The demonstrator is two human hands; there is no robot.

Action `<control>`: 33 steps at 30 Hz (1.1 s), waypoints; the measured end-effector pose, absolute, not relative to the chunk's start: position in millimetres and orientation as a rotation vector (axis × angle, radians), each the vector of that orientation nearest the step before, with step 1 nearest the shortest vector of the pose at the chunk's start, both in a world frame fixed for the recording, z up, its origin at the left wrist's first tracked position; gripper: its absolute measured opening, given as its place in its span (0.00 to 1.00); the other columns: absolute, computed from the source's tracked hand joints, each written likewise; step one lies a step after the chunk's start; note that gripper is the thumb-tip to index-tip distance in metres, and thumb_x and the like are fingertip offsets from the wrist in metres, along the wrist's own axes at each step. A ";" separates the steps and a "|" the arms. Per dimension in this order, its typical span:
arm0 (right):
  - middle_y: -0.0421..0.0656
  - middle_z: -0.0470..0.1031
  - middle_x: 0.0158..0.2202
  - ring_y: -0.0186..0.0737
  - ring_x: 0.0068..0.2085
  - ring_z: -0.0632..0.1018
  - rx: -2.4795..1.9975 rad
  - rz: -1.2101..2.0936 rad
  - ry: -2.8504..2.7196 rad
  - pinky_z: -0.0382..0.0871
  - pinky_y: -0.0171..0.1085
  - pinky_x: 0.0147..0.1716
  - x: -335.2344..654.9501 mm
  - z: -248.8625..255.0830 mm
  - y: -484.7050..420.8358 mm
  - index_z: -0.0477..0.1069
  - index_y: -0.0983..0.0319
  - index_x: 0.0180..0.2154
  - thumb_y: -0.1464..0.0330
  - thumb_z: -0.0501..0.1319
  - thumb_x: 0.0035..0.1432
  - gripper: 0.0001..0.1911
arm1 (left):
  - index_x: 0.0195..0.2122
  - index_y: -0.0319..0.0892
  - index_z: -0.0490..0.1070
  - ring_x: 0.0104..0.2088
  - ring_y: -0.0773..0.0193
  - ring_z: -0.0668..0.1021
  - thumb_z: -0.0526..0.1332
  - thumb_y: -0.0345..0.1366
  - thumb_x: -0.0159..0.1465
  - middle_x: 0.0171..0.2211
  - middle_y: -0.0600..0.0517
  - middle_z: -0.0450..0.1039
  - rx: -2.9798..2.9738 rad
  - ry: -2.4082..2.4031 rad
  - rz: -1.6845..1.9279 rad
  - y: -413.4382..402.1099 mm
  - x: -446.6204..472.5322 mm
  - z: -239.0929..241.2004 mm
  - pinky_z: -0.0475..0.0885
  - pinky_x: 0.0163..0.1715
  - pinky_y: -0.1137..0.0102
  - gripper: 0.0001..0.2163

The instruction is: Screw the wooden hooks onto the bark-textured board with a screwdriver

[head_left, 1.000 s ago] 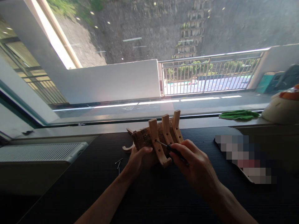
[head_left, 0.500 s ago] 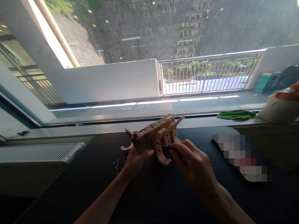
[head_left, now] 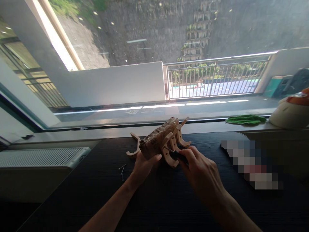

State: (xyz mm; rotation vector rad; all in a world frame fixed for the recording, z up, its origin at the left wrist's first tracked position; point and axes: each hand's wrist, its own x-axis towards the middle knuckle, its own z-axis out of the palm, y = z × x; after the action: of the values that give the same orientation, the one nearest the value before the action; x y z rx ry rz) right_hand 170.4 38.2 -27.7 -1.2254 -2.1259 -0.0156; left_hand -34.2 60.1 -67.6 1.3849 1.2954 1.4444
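A bark-covered piece of wood with curved pale wooden hooks along its right side rests on the dark table. My left hand is closed around its near end, thumb on top. In my right hand is a screwdriver with a dark handle. Its thin shaft points left, and the tip meets a hole in the nearest hook. Another curved wooden piece sticks out on the left side. Several loose screws lie on the table left of my left hand.
The dark table stands against a window sill. A green cloth and a white container with an orange top sit on the sill. A blurred-out flat item lies on the right. A radiator is at left.
The screwdriver handle shows more clearly as my right hand has shifted slightly right, with the tip still at the hook. The wood has tilted a little. The whole view has shifted slightly.
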 end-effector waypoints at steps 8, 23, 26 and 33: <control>0.40 0.73 0.30 0.37 0.28 0.74 -1.318 0.146 -2.079 0.55 0.34 0.25 173.5 -27.7 38.4 0.66 0.59 0.34 0.60 0.50 0.60 0.11 | 0.43 0.37 0.72 0.44 0.52 0.74 0.64 0.34 0.51 0.41 0.47 0.75 1.407 1.294 1.401 58.3 -33.4 -64.4 0.69 0.45 0.62 0.17; 0.39 0.71 0.37 0.36 0.34 0.73 -1.235 0.103 -2.084 0.57 0.33 0.27 176.2 -29.4 44.8 0.65 0.58 0.39 0.67 0.55 0.57 0.07 | 0.42 0.37 0.72 0.42 0.53 0.75 0.66 0.33 0.49 0.43 0.46 0.74 1.289 1.260 1.436 58.2 -32.5 -63.1 0.70 0.42 0.64 0.18; 0.41 0.71 0.38 0.37 0.36 0.72 -1.232 0.078 -2.069 0.58 0.33 0.28 175.4 -31.5 45.6 0.67 0.59 0.38 0.68 0.54 0.58 0.07 | 0.43 0.37 0.72 0.43 0.53 0.75 0.65 0.33 0.49 0.44 0.46 0.74 1.304 1.249 1.414 57.8 -32.5 -61.2 0.70 0.43 0.64 0.18; 0.40 0.72 0.30 0.36 0.31 0.73 -1.328 0.337 -2.042 0.60 0.34 0.28 173.4 -31.0 43.7 0.68 0.59 0.33 0.63 0.47 0.62 0.13 | 0.43 0.37 0.72 0.44 0.52 0.74 0.65 0.32 0.49 0.43 0.47 0.74 1.356 1.240 1.376 57.9 -32.4 -59.5 0.69 0.45 0.62 0.18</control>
State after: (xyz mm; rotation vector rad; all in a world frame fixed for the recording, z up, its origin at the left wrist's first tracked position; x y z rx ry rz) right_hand 173.4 43.7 -31.0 -1.3281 -2.0420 0.3375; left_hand -32.4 57.9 -59.5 1.3565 1.2395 1.3757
